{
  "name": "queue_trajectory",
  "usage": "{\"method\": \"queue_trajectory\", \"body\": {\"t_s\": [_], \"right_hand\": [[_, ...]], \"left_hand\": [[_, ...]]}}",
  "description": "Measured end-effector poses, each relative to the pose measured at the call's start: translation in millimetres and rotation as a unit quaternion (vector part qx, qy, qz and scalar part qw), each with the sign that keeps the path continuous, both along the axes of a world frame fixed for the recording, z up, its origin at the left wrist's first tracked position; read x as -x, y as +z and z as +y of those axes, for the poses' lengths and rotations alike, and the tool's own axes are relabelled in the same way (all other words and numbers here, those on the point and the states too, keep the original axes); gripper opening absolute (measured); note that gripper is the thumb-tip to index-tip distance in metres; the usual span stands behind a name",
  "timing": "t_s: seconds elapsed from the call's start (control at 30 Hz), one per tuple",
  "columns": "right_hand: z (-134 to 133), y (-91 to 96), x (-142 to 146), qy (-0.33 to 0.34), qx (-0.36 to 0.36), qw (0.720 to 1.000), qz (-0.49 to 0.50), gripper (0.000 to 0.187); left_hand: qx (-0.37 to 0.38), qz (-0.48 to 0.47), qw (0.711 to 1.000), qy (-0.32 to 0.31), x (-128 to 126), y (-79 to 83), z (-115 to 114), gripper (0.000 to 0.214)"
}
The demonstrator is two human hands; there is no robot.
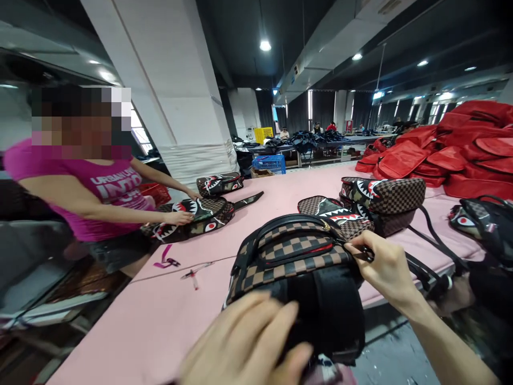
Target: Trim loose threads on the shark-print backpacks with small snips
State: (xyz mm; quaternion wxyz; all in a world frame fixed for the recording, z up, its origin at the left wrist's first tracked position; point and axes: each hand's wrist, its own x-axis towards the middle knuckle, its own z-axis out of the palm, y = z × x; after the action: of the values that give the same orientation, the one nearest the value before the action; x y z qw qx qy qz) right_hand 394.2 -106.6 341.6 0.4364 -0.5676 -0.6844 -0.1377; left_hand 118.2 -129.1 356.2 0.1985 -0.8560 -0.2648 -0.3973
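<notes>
A brown checkered backpack [296,256] with black trim stands on the pink table [160,315] right in front of me. My left hand [244,342] lies on its black near side, fingers together and pressed against the fabric. My right hand [385,267] pinches something small at the bag's right edge, seemingly a zipper pull or strap end. Behind it lie more checkered backpacks with shark-mouth prints [380,200].
A person in a pink shirt [104,198] stands at the left, both hands on shark-print bags [200,214]. Red bags [452,155] are piled at the back right. A pink tag [166,259] and small snips [192,274] lie on the table. Another bag [484,224] sits far right.
</notes>
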Motion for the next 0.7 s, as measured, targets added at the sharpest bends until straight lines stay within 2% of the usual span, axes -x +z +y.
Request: {"method": "queue_trajectory", "body": {"t_s": [0.07,0.13,0.2,0.33,0.43,0.6,0.7], "right_hand": [[1,3.1,-2,0.017,0.004,1.0,-0.006,0.007],[-2,5.9,-4,0.03,0.008,0.999,-0.018,0.01],[-6,8.3,-4,0.032,0.0,0.998,-0.045,0.012],[-8,14.6,12,-0.022,-0.037,0.989,-0.141,0.018],[-2,20.1,25,-0.057,-0.026,0.98,-0.189,0.021],[-3,16.5,12,-0.027,-0.032,0.984,-0.174,0.018],[-8,11.5,7,-0.037,-0.044,0.985,-0.163,0.016]], "left_hand": [[-0.054,0.034,0.997,0.048,-34,7.6,6,0.037],[-0.056,0.054,0.992,0.094,-62,8.8,13,0.04],[-0.058,0.068,0.991,0.101,-77,5.2,18,0.041],[-0.093,0.066,0.992,0.048,-78,-5.4,15,0.037],[-0.091,0.056,0.994,0.027,-73,-8.1,13,0.034],[-0.043,0.047,0.996,0.064,-68,-7.2,19,0.04],[-0.051,0.051,0.995,0.076,-70,-9.1,20,0.042]]}}
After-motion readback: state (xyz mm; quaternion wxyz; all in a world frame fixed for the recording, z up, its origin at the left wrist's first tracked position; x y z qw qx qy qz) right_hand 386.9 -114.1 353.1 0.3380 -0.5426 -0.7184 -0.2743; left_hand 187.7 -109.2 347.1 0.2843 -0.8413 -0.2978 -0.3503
